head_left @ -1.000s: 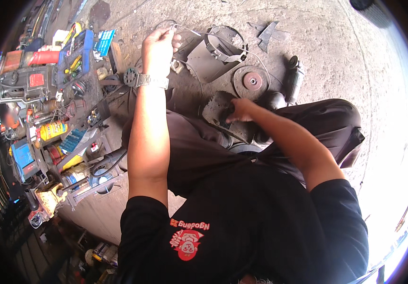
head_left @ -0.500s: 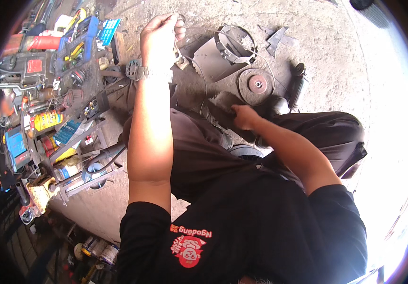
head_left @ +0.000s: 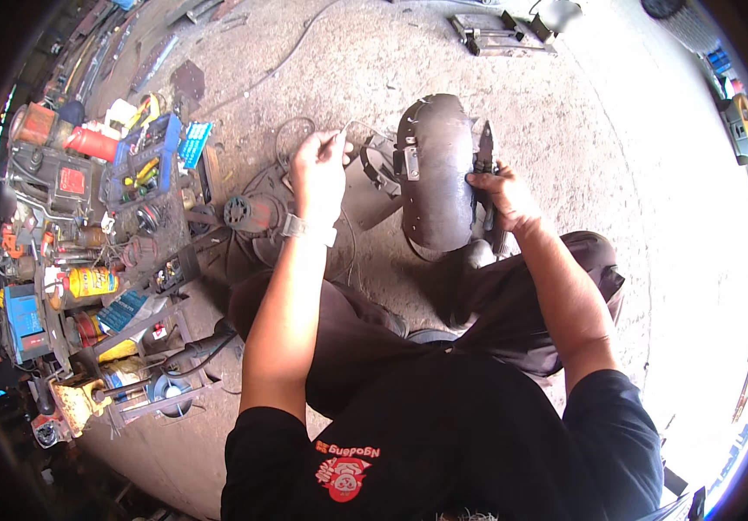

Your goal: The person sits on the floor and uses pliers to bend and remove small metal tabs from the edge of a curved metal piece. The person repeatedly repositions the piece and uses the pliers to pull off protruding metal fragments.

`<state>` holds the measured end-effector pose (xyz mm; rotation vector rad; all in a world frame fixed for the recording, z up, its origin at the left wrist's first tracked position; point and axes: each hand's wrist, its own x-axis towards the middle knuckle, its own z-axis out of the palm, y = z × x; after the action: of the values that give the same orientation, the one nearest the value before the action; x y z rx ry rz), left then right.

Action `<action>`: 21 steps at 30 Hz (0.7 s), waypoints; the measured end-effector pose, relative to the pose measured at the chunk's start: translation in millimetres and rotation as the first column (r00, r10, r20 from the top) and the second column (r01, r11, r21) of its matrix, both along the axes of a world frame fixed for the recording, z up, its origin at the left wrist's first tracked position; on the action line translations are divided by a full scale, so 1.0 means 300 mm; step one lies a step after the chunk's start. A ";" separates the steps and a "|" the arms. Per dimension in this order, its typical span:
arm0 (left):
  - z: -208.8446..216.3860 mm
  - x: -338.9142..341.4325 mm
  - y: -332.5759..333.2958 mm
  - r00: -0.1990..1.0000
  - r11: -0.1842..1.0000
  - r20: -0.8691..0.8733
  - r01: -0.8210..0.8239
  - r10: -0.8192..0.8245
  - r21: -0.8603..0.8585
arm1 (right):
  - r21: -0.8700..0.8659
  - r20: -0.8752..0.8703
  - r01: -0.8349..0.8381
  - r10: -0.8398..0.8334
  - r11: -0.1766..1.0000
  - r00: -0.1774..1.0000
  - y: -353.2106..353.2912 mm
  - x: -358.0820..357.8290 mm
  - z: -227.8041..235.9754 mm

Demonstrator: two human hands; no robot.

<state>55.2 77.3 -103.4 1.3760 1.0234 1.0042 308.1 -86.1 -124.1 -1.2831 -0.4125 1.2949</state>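
Observation:
My right hand (head_left: 509, 198) grips the right edge of a curved, dark sheet-metal cover (head_left: 439, 174), thumb on its outer face. The cover stands tilted above the floor in front of my knees, with a small bright hinge-like bracket (head_left: 411, 163) on its left edge. To the left of it my raised left hand (head_left: 317, 165) is closed, fingertips pinched together. A thin light bit shows at the fingertips, too small to name. Below and behind the cover lies a bent metal sheet with a strap (head_left: 378, 169), partly hidden.
At left stand a blue tool case (head_left: 144, 156), a yellow bottle (head_left: 87, 281) and a blue box (head_left: 25, 321) among clutter. A round dark machine part (head_left: 248, 213) sits beside my left wrist. A metal frame (head_left: 500, 36) lies on the concrete farther off.
My right hand has come up and forward with the curved cover, which now hides the round disc. My left hand appears lower in the picture. The view has shifted to show more floor ahead.

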 end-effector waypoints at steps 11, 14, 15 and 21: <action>-0.024 0.118 -0.142 0.939 0.752 -0.344 0.234 -0.010 0.616 | 0.171 -0.164 0.115 -0.087 0.979 0.983 0.022 -0.034 -0.044; -0.039 0.131 -0.140 0.919 0.730 -0.393 0.286 -0.026 0.621 | 0.199 -0.184 0.120 -0.084 0.973 0.979 0.030 -0.028 -0.066; -0.044 0.135 -0.141 0.911 0.717 -0.413 0.303 -0.024 0.628 | 0.203 -0.185 0.120 -0.083 0.972 0.979 0.031 -0.025 -0.072; -0.056 0.149 -0.144 0.903 0.761 -0.429 0.282 -0.005 0.584 | 0.202 -0.187 0.122 -0.084 0.972 0.979 0.039 -0.024 -0.059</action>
<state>100.0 34.0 -120.2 2.2768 0.8702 1.0103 301.1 -74.5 -141.8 -0.9882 -0.3425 1.2296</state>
